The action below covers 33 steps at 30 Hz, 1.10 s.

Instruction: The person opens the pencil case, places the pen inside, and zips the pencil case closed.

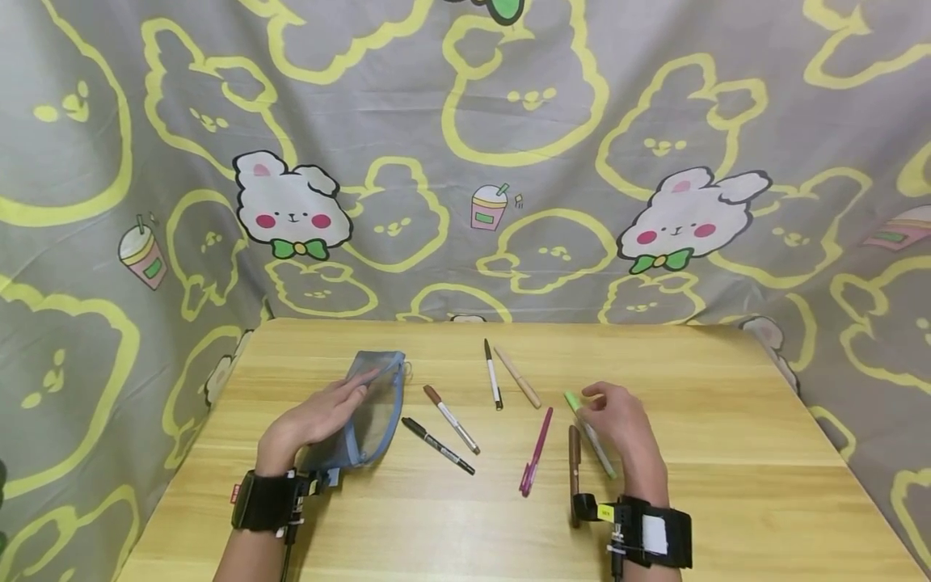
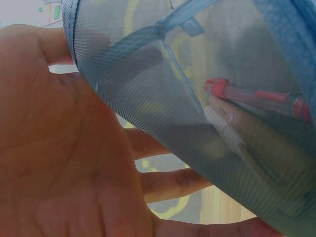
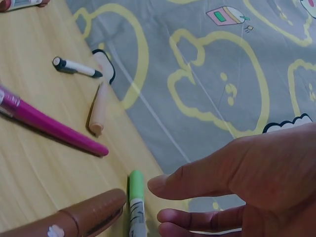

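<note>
My left hand (image 1: 316, 416) rests along the left side of a blue-edged mesh pencil case (image 1: 376, 416), its fingers extended. Through the mesh in the left wrist view, a red pen (image 2: 266, 96) and a white-barrelled pen (image 2: 224, 128) show inside the case. On the right, my right hand (image 1: 618, 416) hovers beside a green-capped marker (image 1: 598, 449). Its thumb and fingers are apart, with nothing between them in the right wrist view. Just left of that marker lies a brown pen (image 1: 575, 457), partly hidden by the wrist camera. A magenta pen (image 1: 538, 449) lies further left.
Between the hands, a black marker (image 1: 440, 446), a brown-capped pen (image 1: 452, 419), a white pen with black ends (image 1: 493, 376) and a tan pen (image 1: 518, 377) lie scattered on the wooden table (image 1: 749, 453). A patterned grey curtain (image 1: 407, 105) surrounds the back and sides.
</note>
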### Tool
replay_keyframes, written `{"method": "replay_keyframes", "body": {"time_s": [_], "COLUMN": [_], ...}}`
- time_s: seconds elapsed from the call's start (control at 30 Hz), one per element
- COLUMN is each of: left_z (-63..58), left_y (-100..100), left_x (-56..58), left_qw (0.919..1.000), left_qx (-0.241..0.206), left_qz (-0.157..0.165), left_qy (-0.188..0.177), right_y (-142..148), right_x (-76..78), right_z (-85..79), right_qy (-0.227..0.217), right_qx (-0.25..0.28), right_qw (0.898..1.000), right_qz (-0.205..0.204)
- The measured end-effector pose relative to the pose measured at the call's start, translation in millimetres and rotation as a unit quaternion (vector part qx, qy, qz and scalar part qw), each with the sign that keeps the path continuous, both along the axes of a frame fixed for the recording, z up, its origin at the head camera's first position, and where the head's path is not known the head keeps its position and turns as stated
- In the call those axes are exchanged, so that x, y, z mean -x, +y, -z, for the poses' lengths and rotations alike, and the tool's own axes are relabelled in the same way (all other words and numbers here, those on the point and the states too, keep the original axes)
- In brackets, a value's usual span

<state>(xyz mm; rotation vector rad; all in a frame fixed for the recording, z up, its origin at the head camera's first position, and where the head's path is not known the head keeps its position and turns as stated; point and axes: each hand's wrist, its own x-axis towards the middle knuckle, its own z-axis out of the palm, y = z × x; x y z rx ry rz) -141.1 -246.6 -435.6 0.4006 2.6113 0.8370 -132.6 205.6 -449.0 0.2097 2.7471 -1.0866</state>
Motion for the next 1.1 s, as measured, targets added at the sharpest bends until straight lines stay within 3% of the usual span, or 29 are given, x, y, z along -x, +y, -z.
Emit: {"method": "replay_keyframes", "body": {"time_s": [0.3, 1.1], "left_z": [0.2, 0.2], "left_y": [-1.2, -1.9], "left_x": [-0.8, 0.7], "left_qw": [0.9999, 0.9999], "left_qx": [-0.007, -0.007], "left_qz": [0.011, 0.005], "left_qy": [0.008, 0.007], "right_y": [0.8, -2.6], "right_x": [1.2, 1.7], "right_z": [2.0, 9.1], "right_qy": [-0.016, -0.023], "right_qx": [-0.005, -0.01], "right_qw": [1.0, 1.0], "right_qz": [-0.001, 0.009]}}
